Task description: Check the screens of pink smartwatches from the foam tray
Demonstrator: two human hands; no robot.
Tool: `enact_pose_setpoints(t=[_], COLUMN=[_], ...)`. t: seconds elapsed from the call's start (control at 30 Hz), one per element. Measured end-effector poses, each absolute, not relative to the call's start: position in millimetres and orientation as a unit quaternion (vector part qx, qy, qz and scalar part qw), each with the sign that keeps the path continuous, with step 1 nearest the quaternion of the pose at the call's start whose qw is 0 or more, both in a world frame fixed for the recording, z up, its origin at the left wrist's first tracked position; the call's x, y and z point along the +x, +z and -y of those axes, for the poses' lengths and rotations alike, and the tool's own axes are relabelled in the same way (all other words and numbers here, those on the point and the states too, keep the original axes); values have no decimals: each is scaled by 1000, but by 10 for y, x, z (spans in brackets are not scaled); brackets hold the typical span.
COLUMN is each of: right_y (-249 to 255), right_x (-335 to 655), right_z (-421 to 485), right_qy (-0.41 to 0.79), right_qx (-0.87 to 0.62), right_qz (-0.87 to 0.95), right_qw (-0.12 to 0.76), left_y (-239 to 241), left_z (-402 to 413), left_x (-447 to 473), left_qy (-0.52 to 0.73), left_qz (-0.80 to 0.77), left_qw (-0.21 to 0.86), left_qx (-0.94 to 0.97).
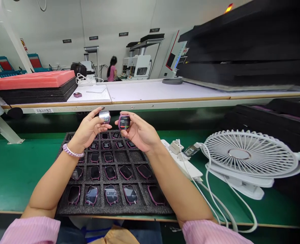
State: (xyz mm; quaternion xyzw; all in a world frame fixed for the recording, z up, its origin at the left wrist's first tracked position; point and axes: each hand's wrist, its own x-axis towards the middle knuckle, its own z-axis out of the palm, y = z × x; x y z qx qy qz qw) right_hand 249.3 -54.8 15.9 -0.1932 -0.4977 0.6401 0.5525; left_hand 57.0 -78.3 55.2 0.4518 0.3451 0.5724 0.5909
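Observation:
My left hand [89, 128] pinches a smartwatch body [104, 116] whose pale, shiny face catches the light. Close beside it, my right hand [141, 132] grips a second smartwatch body [124, 122] with a purple frame and a dark screen showing some coloured marks. Both are held up above a black foam tray [101, 210] lying on the green bench. Rows of purple-framed watch bodies [111, 194] sit in its square compartments, some near the back with lit screens [106, 145]. Two compartments [121, 156] in the middle row hold no watch. My forearms cover parts of the tray's sides.
Right of the tray lie a white power strip [190, 167] with chargers and cables, and a white fan [251, 154]. A shelf [139, 93] runs across behind, with pink foam [35, 79] and large black stacks [241, 51]. A person in pink [111, 72] is in the background.

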Motion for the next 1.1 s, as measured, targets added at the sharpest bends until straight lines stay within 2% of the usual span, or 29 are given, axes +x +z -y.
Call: enact_pose_setpoints(t=[0.17,0.3,0.47,0.83,1.1], right_y=[454,710,692,539,752], right_x=[2357,2093,1808,1748,1901], right_z=[360,221,161,158,158], right_qy=[630,621,611,626,625], right_qx=[-194,-151,-113,-135,-143], right_qz=[537,533,541,550,554], right_qw=[527,554,566,536,531], left_y=[661,708,713,738,918], left_z=[786,768,696,631,631], left_x=[396,166,-67,-38,141], left_qy=[619,665,705,687,669], left_qz=[-318,-287,-284,-325,-344], left_qw=[535,448,385,465,481], left_qx=[479,524,524,454,451])
